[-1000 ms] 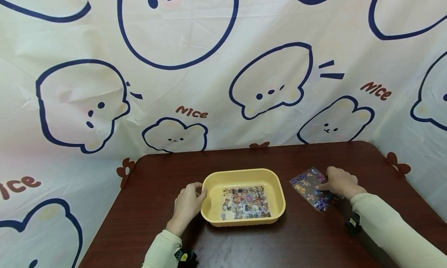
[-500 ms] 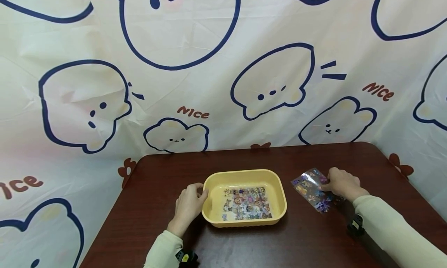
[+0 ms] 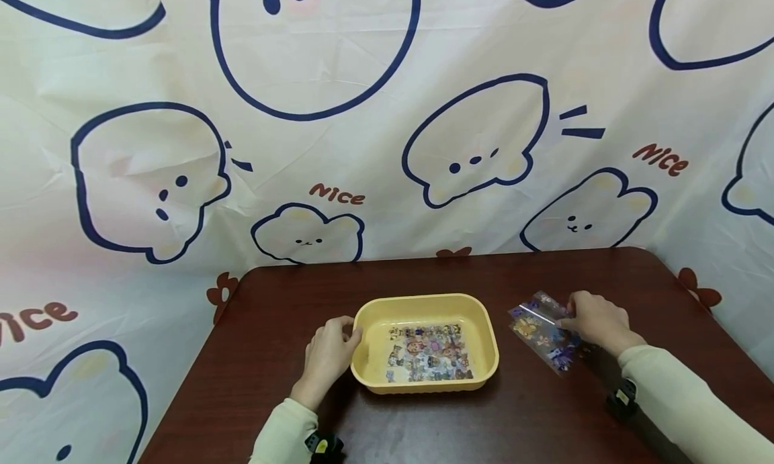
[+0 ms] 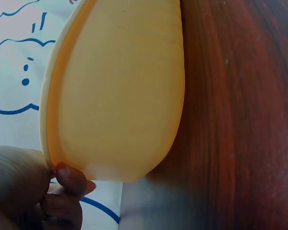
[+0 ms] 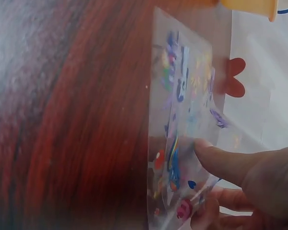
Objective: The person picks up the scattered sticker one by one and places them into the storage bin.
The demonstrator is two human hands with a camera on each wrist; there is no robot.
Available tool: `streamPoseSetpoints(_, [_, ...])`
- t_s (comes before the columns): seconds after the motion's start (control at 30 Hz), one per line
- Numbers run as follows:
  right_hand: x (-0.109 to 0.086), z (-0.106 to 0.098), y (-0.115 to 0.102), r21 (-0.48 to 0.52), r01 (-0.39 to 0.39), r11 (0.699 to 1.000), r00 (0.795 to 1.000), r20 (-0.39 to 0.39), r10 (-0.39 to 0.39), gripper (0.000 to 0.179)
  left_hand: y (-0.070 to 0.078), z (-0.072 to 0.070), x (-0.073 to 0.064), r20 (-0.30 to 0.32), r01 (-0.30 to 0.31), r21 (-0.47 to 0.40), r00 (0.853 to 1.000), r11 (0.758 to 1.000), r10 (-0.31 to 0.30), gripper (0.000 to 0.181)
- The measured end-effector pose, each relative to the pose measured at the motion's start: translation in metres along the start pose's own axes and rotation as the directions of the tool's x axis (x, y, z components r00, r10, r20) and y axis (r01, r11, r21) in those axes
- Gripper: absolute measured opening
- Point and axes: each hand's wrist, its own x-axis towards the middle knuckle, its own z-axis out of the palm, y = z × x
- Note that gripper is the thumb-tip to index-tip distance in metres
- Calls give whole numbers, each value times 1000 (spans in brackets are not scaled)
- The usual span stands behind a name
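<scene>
My left hand (image 3: pixel 326 358) grips the left end of a yellow plastic basin (image 3: pixel 426 387), with fingers at its rim in the left wrist view. Flat on the basin's floor lies a clear sticker sheet (image 3: pixel 431 355) printed with many small cartoon figures. Right of the basin, my right hand (image 3: pixel 600 321) pinches another transparent sticker sheet (image 5: pixel 177 120), the thumb pressed on its face. Purple, yellow and blue figures cover this sheet, and a streak of glare crosses it in the head view. Its lower right part is hidden behind the hand.
A dark reddish-brown wooden table (image 3: pixel 399 430) carries everything. Behind and beside it hangs a pale cloth (image 3: pixel 375 148) with blue cartoon outlines and the word "Nice". Each wrist wears a small black camera, one (image 3: pixel 623 398) at the right sleeve.
The sheet in my right hand has tilted, and its glare has shifted across the face. My left hand keeps its hold on the basin. The whole head view has drifted slightly.
</scene>
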Motion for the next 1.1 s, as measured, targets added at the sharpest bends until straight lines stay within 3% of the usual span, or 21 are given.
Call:
streamPoseSetpoints(0.2, [-2,-3,2,5,12,1000,999,-39,-12,35,0,-2,0,-7,-4,-1,1000,1000,4,28])
streamPoseSetpoints(0.43, [2,-2,7,16,2,1000,1000,-30,-1,56,-1,-1,0,-1,1,-4,1000,1000,-1,27])
streamPoseSetpoints(0.7, [1,-5,11,48,5,999,999,-40,-3,32,-1,-2,0,2,-2,-7,1000,1000,2,27])
streamPoseSetpoints(1.1, [-9,-13,17,132,70,989,996,-65,-62,26,-1,-1,1,11,-1,-11,1000,1000,1,29])
